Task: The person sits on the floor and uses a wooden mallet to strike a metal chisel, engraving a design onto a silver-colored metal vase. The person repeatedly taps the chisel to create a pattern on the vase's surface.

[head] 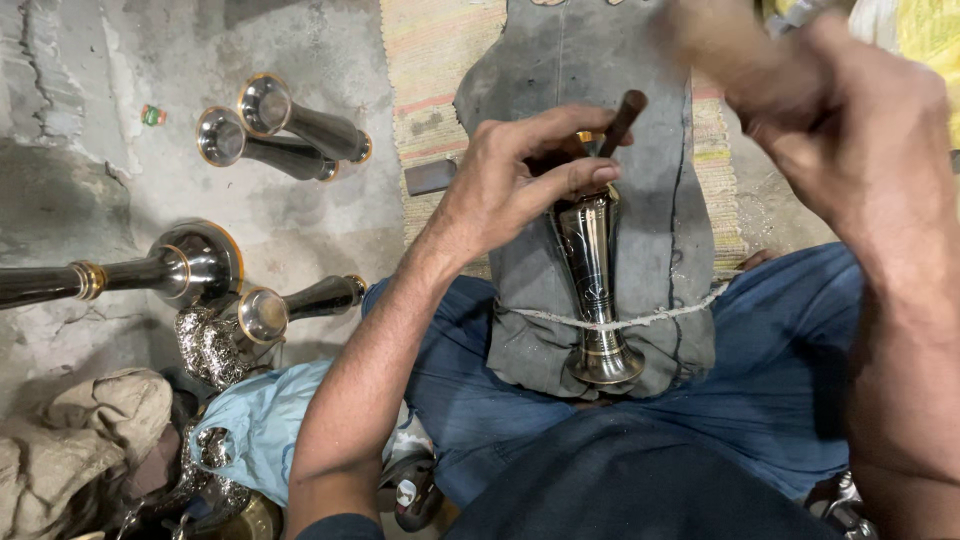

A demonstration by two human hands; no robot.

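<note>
The left hand [530, 175] pinched a dark chisel [622, 120] against the top of a dark metal vase [592, 290] that lay on a grey pad [660, 200] across the lap — fine lines already showed on its body. The right hand [840, 110], raised and blurred, seemed closed, though on what I could not tell. Several similar vases [290, 130] lay on the floor [100, 120] — whether finished was unclear.

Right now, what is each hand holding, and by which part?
The left hand grips the dark metal vase at its upper end and steadies a thin dark tool there. The right hand is raised and blurred; its hold cannot be told.
</note>
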